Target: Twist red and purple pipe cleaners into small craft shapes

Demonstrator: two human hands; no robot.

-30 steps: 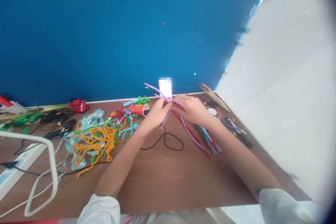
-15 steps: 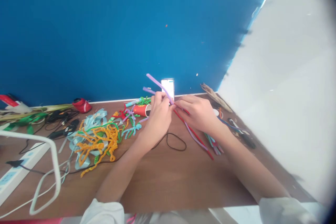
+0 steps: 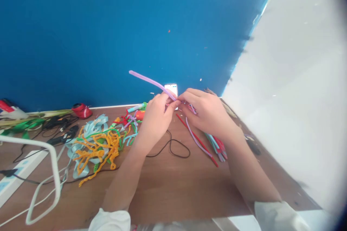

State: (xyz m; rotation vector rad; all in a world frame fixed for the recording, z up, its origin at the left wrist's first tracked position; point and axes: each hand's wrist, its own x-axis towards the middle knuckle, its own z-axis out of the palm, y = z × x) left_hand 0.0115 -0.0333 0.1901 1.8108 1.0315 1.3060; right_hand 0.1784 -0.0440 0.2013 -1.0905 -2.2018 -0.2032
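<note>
A fuzzy purple pipe cleaner [image 3: 151,81] is pinched between my two hands, its long free end pointing up and to the left. My left hand [image 3: 159,113] closes on it with thumb and fingers. From the right, my right hand [image 3: 202,110] grips it close to the left fingertips, and a short purple piece shows under its fingers. Below the right hand, a red pipe cleaner [image 3: 199,139] and a second purple strand [image 3: 193,137] lie on the table. The exact join between the fingertips is hidden.
Behind my hands a lit phone [image 3: 171,88] leans on the blue wall. To the left lie orange pipe-cleaner branches [image 3: 108,144], light blue ribbon [image 3: 94,124], a power strip [image 3: 23,173] and a white metal frame [image 3: 55,173]. A bundle of coloured pipe cleaners [image 3: 218,148] sits under my right wrist.
The purple pipe cleaner's free end has swung left and lower, and a second purple end beside it no longer shows. My right hand has turned and shifted slightly; the view has moved a little.
</note>
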